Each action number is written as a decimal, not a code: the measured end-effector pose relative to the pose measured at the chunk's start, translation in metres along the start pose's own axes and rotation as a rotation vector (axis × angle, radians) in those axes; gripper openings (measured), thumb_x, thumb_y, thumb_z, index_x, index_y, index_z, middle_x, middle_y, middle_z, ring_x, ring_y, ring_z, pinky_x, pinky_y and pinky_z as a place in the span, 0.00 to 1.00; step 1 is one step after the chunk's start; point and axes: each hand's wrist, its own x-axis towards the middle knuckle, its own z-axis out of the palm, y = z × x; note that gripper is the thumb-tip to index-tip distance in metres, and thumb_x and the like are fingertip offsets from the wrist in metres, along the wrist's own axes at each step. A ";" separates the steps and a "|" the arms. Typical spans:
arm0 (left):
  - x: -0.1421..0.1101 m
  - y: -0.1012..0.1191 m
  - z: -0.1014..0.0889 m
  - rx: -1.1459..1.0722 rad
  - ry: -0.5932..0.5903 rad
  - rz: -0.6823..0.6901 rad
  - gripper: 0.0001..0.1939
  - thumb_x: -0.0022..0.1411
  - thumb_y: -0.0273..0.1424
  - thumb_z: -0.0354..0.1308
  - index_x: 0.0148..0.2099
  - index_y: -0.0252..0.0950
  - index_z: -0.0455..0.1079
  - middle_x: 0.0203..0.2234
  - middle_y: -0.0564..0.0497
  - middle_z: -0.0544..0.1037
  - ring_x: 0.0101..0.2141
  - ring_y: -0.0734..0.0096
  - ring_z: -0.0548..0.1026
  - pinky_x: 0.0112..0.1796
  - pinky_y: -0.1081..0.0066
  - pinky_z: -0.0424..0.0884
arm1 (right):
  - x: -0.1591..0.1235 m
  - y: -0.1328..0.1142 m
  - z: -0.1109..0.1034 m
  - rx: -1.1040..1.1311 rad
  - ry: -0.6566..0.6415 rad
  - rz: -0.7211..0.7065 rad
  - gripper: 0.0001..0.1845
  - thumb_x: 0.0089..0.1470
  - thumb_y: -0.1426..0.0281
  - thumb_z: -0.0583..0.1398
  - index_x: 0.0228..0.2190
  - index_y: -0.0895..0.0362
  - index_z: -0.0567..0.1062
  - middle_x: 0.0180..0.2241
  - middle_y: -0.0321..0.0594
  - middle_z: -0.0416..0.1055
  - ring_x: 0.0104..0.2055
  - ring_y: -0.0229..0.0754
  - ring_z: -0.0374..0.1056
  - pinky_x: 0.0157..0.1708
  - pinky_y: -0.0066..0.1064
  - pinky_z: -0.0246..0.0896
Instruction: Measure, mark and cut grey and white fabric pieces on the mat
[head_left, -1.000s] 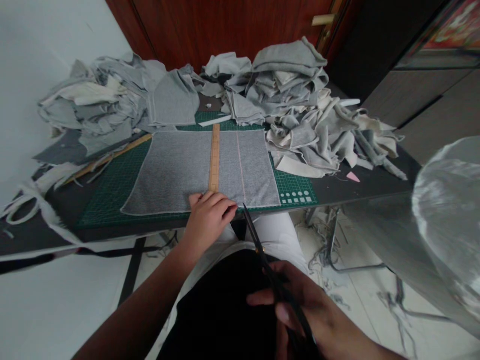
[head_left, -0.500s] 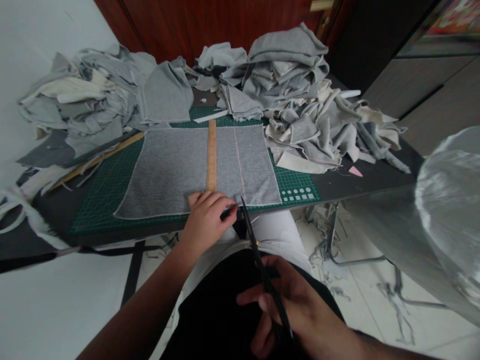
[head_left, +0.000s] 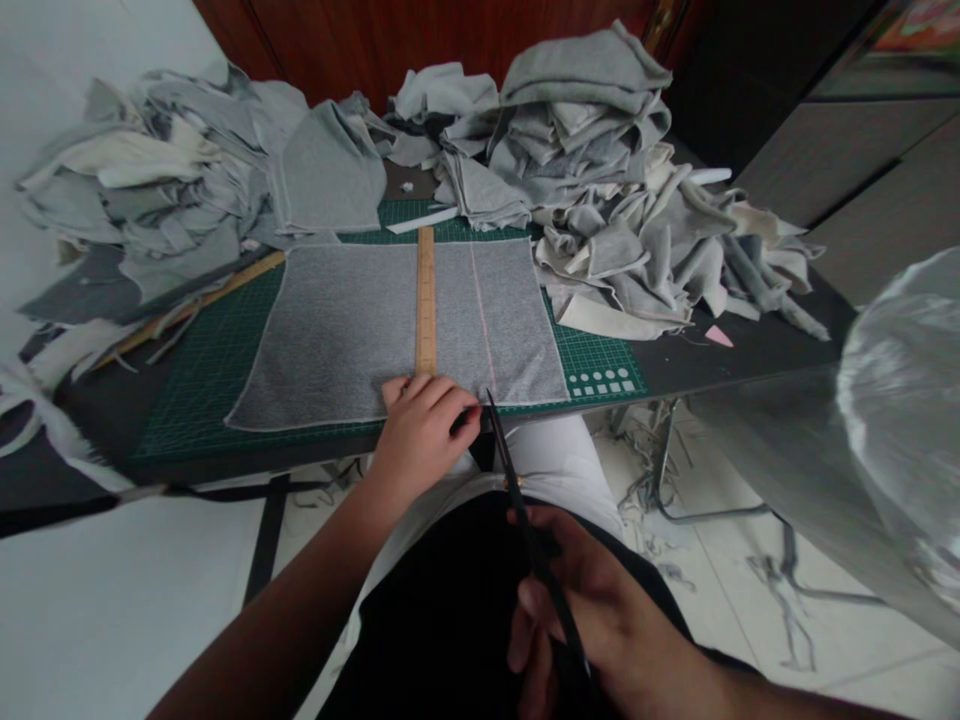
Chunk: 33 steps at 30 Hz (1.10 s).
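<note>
A grey fabric piece lies flat, with a pale line drawn down its right part. Across it rests a wooden ruler, its near end under my left hand. The fingers of that hand are curled, and thumb and forefinger pinch the fabric's near edge just left of the line. My right hand grips black scissors by the handles, low in front of my body. Their tips meet the near edge at the line's end; whether the blades are parted, I cannot tell.
Beneath the fabric is a green cutting mat on a dark table. Piles of grey cloth and scraps line the back and right. A pink chalk piece lies at right; a clear plastic bag bulges beside the table.
The fingers of my right hand have drawn in around the scissor handles. The scissor tips stay at the fabric's near edge, and my left hand keeps its place. The view has shifted slightly.
</note>
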 end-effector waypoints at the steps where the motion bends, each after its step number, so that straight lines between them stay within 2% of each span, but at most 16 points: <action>1: 0.000 0.000 0.000 0.006 0.000 0.002 0.04 0.66 0.28 0.61 0.36 0.40 0.74 0.32 0.53 0.80 0.39 0.60 0.75 0.45 0.56 0.59 | 0.000 0.000 0.000 -0.009 0.004 -0.001 0.49 0.53 0.49 0.68 0.58 0.58 0.46 0.26 0.36 0.76 0.20 0.36 0.73 0.22 0.23 0.66; 13: 0.001 0.002 -0.001 0.016 0.008 0.001 0.05 0.65 0.28 0.62 0.35 0.40 0.73 0.31 0.54 0.80 0.38 0.61 0.74 0.46 0.55 0.59 | 0.000 -0.003 0.000 -0.121 0.068 0.006 0.49 0.52 0.44 0.66 0.58 0.59 0.49 0.22 0.33 0.74 0.17 0.34 0.67 0.19 0.22 0.62; 33: 0.006 0.006 -0.002 0.003 -0.032 -0.025 0.03 0.65 0.29 0.62 0.36 0.41 0.74 0.32 0.53 0.80 0.39 0.60 0.74 0.47 0.54 0.58 | 0.001 -0.001 0.002 -0.062 0.067 0.051 0.51 0.51 0.45 0.67 0.59 0.58 0.47 0.22 0.31 0.72 0.17 0.36 0.66 0.19 0.24 0.64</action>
